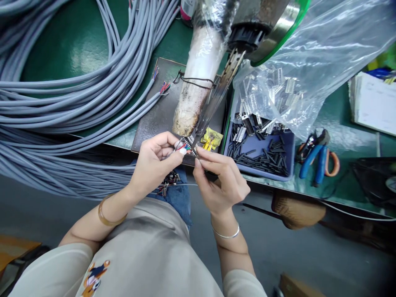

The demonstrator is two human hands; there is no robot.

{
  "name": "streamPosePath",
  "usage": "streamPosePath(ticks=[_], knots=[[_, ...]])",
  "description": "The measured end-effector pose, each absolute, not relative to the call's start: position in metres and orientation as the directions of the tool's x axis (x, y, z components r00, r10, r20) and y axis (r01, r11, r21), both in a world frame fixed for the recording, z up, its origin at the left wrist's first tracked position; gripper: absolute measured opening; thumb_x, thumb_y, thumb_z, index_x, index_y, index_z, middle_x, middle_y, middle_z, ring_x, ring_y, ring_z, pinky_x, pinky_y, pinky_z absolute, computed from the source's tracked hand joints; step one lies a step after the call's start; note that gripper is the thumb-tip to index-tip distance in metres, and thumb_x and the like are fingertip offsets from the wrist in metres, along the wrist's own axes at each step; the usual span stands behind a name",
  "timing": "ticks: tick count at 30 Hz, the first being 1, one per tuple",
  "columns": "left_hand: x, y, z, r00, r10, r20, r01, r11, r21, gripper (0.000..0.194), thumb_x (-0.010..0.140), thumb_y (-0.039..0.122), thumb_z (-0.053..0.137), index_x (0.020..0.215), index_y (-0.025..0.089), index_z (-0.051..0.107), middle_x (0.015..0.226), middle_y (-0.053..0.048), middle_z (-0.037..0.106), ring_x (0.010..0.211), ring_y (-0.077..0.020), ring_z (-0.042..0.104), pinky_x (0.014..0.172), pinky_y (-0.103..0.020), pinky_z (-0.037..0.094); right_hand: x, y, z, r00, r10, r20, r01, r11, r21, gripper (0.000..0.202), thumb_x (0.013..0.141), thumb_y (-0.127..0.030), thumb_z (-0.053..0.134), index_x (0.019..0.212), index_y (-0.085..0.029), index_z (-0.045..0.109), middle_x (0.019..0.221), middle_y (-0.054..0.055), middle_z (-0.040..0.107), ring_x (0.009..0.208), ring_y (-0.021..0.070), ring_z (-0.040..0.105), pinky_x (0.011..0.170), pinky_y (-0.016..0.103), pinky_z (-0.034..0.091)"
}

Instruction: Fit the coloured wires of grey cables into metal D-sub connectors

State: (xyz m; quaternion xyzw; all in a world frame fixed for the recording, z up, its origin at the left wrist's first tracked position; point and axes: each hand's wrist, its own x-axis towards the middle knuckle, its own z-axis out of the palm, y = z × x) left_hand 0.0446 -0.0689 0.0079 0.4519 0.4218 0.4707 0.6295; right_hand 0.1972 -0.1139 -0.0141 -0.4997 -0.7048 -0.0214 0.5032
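My left hand (157,159) is closed in a pinch on thin coloured wires (186,146) at a cable's end. Facing it, my right hand (221,177) pinches the near end of a small metal pin connector (194,152), partly hidden by the fingers. Right above the connector comes down the dark tip of a soldering iron (213,101), fixed beside a white wrapped tube (198,66) with a scorched end. A yellow sponge-like piece (212,139) lies just behind my right fingers. Several finished-looking connectors (168,181) rest on my lap below the wires.
Bundles of grey cable (102,99) cover the left side. Right of the iron stands a blue tray (289,159) with black sleeves and connectors under a plastic bag (328,53). Cutters (321,154) lie farther right. A green-rimmed solder spool (283,35) hangs above.
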Motion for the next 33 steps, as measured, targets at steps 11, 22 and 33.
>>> streamPosePath(ticks=[11, 22, 33], knots=[[0.0448, -0.0683, 0.0115, 0.198, 0.969, -0.146, -0.235, 0.192, 0.953, 0.016, 0.072, 0.012, 0.076, 0.069, 0.016, 0.061, 0.049, 0.009, 0.046, 0.04, -0.0015, 0.035, 0.038, -0.015, 0.026, 0.1944, -0.1178, -0.0103, -0.048, 0.653, 0.756, 0.78, 0.497, -0.38, 0.019, 0.086, -0.007, 0.072, 0.086, -0.021, 0.06, 0.105, 0.008, 0.082, 0.086, 0.0155, 0.079, 0.074, 0.025, 0.065], [0.0469, -0.0671, 0.0134, 0.172, 0.977, -0.126, -0.214, 0.162, 0.963, 0.013, 0.073, 0.011, 0.07, 0.068, 0.016, 0.059, 0.049, 0.01, 0.045, 0.04, -0.0012, 0.034, 0.038, -0.014, 0.025, 0.1956, -0.1124, -0.0096, -0.037, 0.687, 0.726, 0.746, 0.502, -0.438, 0.02, 0.086, -0.004, 0.074, 0.093, -0.02, 0.065, 0.106, 0.007, 0.081, 0.09, 0.0156, 0.079, 0.081, 0.025, 0.066], [0.0469, -0.0673, 0.0118, 0.19, 0.973, -0.131, -0.207, 0.17, 0.964, 0.013, 0.071, 0.01, 0.068, 0.067, 0.016, 0.057, 0.054, 0.009, 0.048, 0.041, -0.0007, 0.033, 0.04, -0.015, 0.028, 0.1956, -0.1139, -0.011, -0.051, 0.68, 0.731, 0.757, 0.504, -0.416, 0.019, 0.085, -0.004, 0.074, 0.089, -0.019, 0.063, 0.103, 0.009, 0.081, 0.088, 0.015, 0.079, 0.08, 0.023, 0.065]])
